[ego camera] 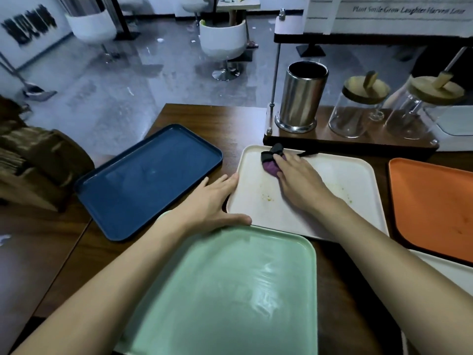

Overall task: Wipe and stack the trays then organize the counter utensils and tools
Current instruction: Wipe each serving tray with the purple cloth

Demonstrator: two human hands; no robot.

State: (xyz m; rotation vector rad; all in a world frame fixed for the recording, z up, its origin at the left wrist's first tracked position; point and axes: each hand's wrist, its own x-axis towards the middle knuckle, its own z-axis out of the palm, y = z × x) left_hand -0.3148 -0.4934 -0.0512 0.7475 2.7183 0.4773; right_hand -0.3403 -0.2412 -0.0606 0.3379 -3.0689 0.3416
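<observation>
A cream tray (340,180) with yellow crumbs lies in the middle of the wooden counter. My right hand (299,180) presses a purple and black cloth (271,162) onto the tray's far left corner. My left hand (215,198) rests flat against the cream tray's left rim, fingers straight, thumb along its near edge. A wet green tray (230,290) lies nearest me. A dark blue tray (148,178) sits to the left, an orange tray (432,206) to the right.
A steel utensil cylinder (302,96) and two glass jars with wooden lids (358,106) (419,108) stand on a wooden rack behind the cream tray. Another white tray edge (450,272) shows under the orange one. A brown bag (38,160) sits left. Chairs stand on the floor beyond.
</observation>
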